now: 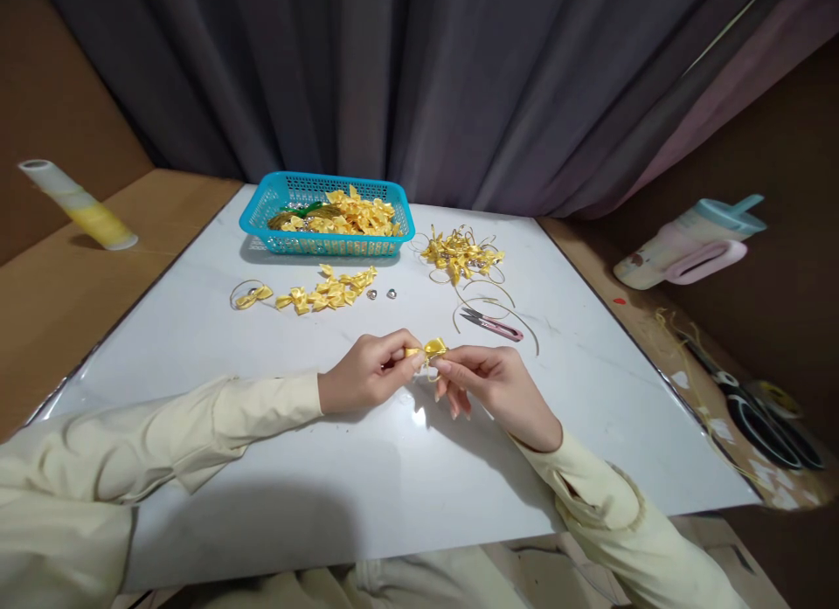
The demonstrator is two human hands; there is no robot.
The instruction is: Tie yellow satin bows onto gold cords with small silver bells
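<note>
Between my hands, above the white tabletop [294, 495], is a small yellow ribbon bow [433, 345]. My left hand [375, 370] pinches its left side between thumb and index finger. On the other side, my right hand [491, 382] grips the bow's right edge and a thin cord [431, 371], its lower fingers loosely bent. Just beyond the hands lie pink-handled thread snips [493, 325] beside loose gold cord. Two small silver heart-shaped pieces [391, 294] rest farther back, near a row of yellow bows [331, 290]. A single bow with a cord loop [254, 296] lies at that row's left.
A blue basket [247, 220] of yellow bows and gold cord stands at the back. Right of it is a pile of bows with cords [464, 253]. A ribbon roll [79, 204] leans left; a tumbler [688, 242] and black scissors [753, 417] are at the right.
</note>
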